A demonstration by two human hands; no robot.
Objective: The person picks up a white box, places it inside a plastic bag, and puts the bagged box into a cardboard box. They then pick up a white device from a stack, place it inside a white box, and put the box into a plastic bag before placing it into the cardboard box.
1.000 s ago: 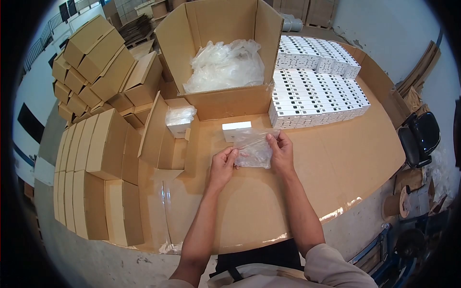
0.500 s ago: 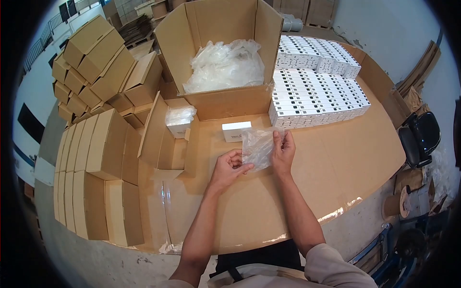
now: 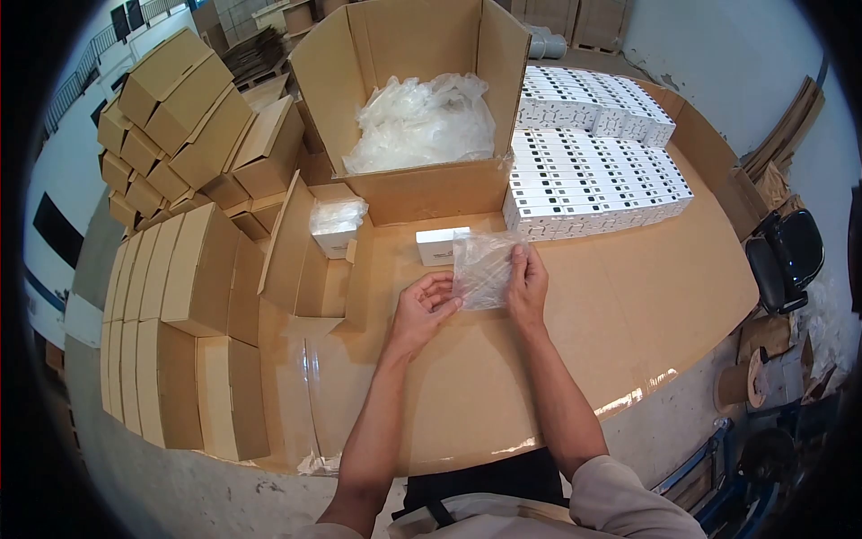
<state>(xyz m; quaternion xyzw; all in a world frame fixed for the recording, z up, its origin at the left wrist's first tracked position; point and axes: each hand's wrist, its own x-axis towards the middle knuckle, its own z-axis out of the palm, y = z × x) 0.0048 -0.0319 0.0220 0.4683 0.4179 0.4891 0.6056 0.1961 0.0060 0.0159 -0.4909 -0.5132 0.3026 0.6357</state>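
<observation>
A clear plastic bag (image 3: 487,272) is stretched between my two hands over the table. My right hand (image 3: 528,289) pinches its right side, thumb in front. At the bag's lower left edge, my left hand (image 3: 422,313) has its thumb and fingertips closed on the plastic. Just behind the bag stands a small white box (image 3: 437,245) with dark print on its front; the bag overlaps its right end. To the left, an open cardboard carton (image 3: 284,260) contains white boxes wrapped in clear plastic (image 3: 338,225).
A large open carton (image 3: 431,193) full of clear bags (image 3: 422,124) stands at the back. Stacked white boxes (image 3: 593,184) fill the back right. Brown cartons (image 3: 196,269) are piled on the left. A black chair (image 3: 786,260) is beyond the right edge.
The bag now hangs flatter and slightly higher between my hands. My left hand has shifted a little left, its thumb drawn back along the bag's edge.
</observation>
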